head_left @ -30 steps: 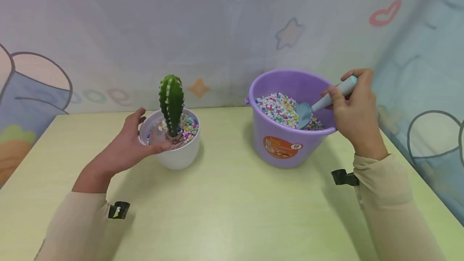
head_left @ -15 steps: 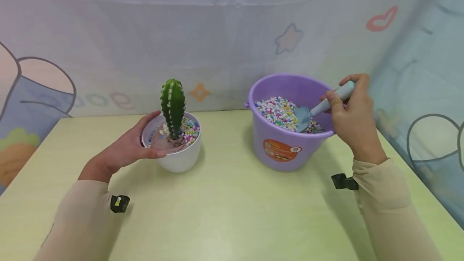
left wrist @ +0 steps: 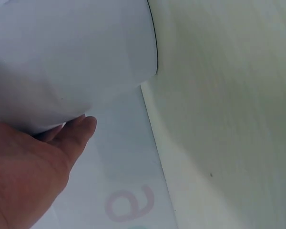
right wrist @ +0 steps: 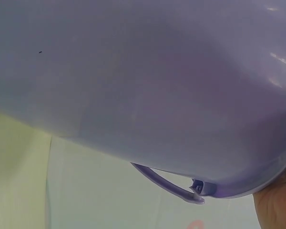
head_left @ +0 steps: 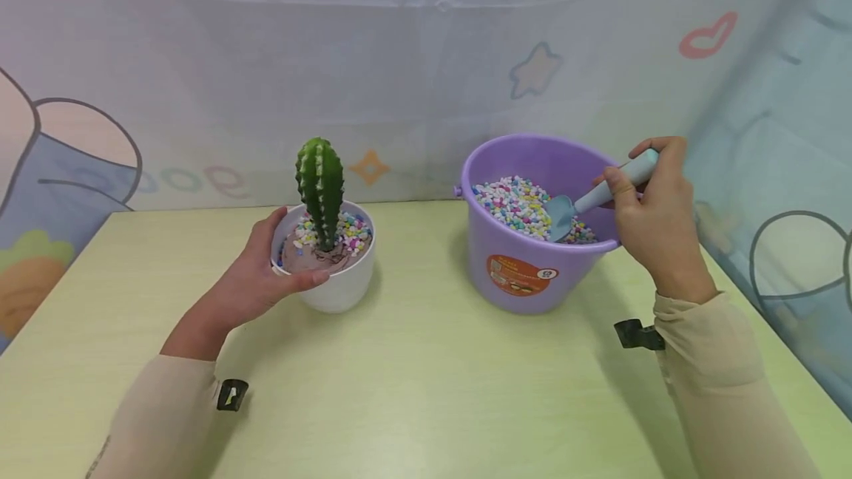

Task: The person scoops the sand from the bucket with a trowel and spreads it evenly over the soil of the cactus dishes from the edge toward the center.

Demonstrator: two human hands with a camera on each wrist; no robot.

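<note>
A white plant pot (head_left: 336,290) with a green cactus (head_left: 321,187) stands on the left of the table. Multicoloured pebbles (head_left: 354,231) cover part of its brown surface, mostly behind and to the right of the cactus. My left hand (head_left: 256,276) grips the pot's left side, thumb over the near rim and fingers round the far side. On the right is a purple bucket (head_left: 492,265) holding more such pebbles (head_left: 509,205). My right hand (head_left: 655,220) grips the handle of a light blue scoop (head_left: 561,216), whose blade rests in those pebbles. In the right wrist view, the bucket wall hides the scoop.
The pale yellow-green table (head_left: 426,390) runs back to a printed cloth backdrop (head_left: 399,80). Another printed cloth (head_left: 799,168) borders the right side. The bucket's purple carrying handle (right wrist: 167,183) hangs against its outer side in the right wrist view.
My left fingers, earlier lifted over the pot's far-left rim, have closed in round its side. The right hand and the scoop have stayed nearly still in the bucket.
</note>
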